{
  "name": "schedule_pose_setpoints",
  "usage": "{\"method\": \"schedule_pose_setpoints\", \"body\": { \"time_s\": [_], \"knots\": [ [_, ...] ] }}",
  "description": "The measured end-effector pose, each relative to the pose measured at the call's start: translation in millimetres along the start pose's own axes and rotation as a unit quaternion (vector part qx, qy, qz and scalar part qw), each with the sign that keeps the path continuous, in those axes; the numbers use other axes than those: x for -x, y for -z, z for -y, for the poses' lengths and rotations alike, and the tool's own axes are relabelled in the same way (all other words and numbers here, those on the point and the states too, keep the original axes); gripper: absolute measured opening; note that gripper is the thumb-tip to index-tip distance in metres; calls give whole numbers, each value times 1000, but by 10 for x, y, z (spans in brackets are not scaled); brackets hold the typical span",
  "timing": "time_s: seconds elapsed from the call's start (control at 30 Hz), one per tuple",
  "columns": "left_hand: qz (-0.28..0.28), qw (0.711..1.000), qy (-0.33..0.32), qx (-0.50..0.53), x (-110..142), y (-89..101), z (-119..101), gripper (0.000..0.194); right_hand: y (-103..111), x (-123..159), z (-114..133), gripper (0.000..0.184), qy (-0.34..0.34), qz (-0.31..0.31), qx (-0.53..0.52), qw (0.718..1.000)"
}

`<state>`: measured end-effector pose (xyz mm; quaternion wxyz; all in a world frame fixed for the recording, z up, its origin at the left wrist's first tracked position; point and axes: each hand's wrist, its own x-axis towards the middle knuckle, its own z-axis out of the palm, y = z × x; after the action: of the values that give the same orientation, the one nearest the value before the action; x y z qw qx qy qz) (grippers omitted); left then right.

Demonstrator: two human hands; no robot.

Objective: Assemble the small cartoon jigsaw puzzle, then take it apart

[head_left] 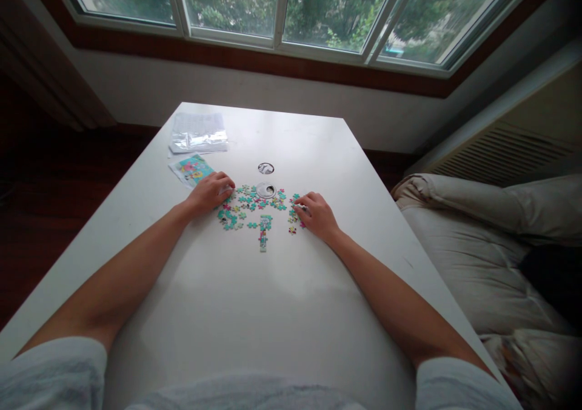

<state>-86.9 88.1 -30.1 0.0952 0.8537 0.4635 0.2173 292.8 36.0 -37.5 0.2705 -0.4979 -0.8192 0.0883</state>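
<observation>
Loose jigsaw puzzle pieces (277, 202), mostly turquoise with pink and yellow bits, lie spread in the middle of a white table (254, 313). Below them, several joined pieces (263, 234) form a narrow upright strip with a wider top. My left hand (210, 193) rests at the left edge of the spread, fingers apart and reaching over pieces there. On the right side, my right hand (317, 215) touches the pieces with bent, parted fingers. I see nothing held in either hand, though the fingertips are small and partly hidden.
A printed picture sheet (193, 170) lies beyond my left hand, with a clear plastic bag (199, 133) behind it. Two round fittings, one farther back (266, 168) and one among the pieces (266, 190), are on the tabletop. A cushioned sofa (473, 258) stands to the right.
</observation>
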Motion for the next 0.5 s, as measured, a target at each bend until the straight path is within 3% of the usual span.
{"method": "schedule_pose_setpoints", "body": {
  "time_s": [0.23,0.5],
  "knots": [
    [-17,1000,10,23,-5,-47,47,26,-8,43,155,35,51,24,27,998],
    [-34,999,20,6,-8,-72,-63,27,-87,50,96,50,53,56,68,995]
  ]
}}
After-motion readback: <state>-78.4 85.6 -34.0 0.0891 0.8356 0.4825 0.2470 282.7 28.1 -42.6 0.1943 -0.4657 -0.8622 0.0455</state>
